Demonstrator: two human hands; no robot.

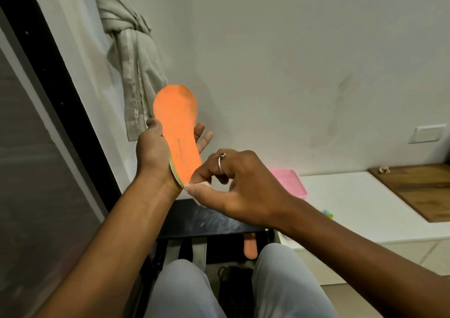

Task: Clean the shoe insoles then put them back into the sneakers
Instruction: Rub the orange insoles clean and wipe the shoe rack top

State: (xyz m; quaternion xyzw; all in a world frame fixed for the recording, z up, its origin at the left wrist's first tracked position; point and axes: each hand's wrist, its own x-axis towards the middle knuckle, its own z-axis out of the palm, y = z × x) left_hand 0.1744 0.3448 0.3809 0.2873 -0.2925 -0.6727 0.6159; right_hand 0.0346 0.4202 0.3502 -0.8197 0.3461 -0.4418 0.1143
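Nearby, pink tray [295, 183] behind hands [233, 186] holding insole [179, 127].

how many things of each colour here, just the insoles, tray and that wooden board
orange: 2, the insole held in the left hand and the second insole lying below by the knee
pink: 1, the tray
brown: 1, the wooden board
total: 4

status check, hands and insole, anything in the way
Left hand holds orange insole upright. Right hand fingers pinch a pale wipe at its heel. Second insole below. Nothing blocking.
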